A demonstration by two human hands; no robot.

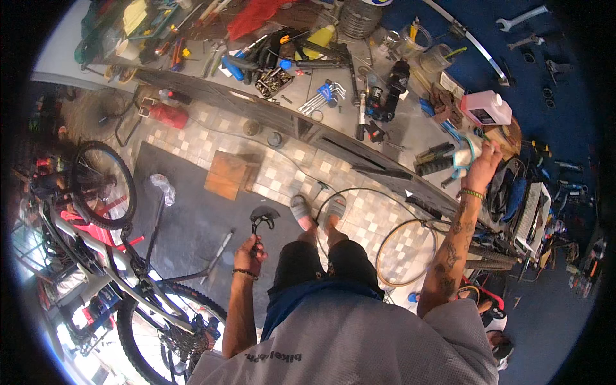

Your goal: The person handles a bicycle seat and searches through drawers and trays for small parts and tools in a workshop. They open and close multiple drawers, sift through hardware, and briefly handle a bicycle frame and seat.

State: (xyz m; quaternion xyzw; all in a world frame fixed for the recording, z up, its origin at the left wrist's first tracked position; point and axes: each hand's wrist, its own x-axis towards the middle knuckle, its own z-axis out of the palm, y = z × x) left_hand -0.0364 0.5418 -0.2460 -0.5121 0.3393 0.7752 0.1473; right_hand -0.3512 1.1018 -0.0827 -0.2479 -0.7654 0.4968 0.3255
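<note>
My left hand hangs low at my side and grips a black bicycle saddle by its rails, nose pointing away from me. My right hand reaches out to the cluttered workbench and is closed around a pale cloth or roll with a light blue loop at the bench's near edge. A green bead bracelet sits on that wrist. My feet in sandals stand on the tiled floor below.
A bicycle without a saddle stands at lower left on a dark mat. A bare wheel rim leans by my right leg. The bench holds hex keys, a pink jug, wrenches and several other tools. A wooden block lies on the floor.
</note>
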